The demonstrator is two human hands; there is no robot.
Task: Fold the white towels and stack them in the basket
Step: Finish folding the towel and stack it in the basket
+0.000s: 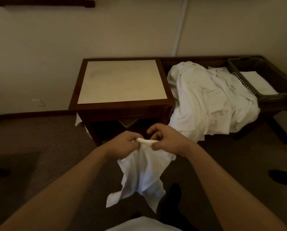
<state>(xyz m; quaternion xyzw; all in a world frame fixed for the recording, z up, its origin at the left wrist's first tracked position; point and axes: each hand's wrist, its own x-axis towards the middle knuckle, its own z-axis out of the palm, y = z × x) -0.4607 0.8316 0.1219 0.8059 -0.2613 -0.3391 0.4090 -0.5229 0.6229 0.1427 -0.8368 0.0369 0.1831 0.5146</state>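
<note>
A small white towel (142, 174) hangs crumpled in the air in front of me, below the table's front edge. My left hand (124, 144) grips its top edge on the left, fingers curled round the cloth. My right hand (167, 139) pinches the same edge just to the right, its other fingers lifted. A heap of unfolded white towels (209, 99) lies on the dark bench to the right. The dark woven basket (271, 99) stands at the bench's far right end with a folded white towel (257, 82) lying flat inside.
A dark wooden side table (122, 104) with a pale inset top stands straight ahead against the wall. The bench (197, 61) adjoins it on the right. Patterned carpet (47, 147) covers the floor. A dark shoe (282, 177) lies at the right.
</note>
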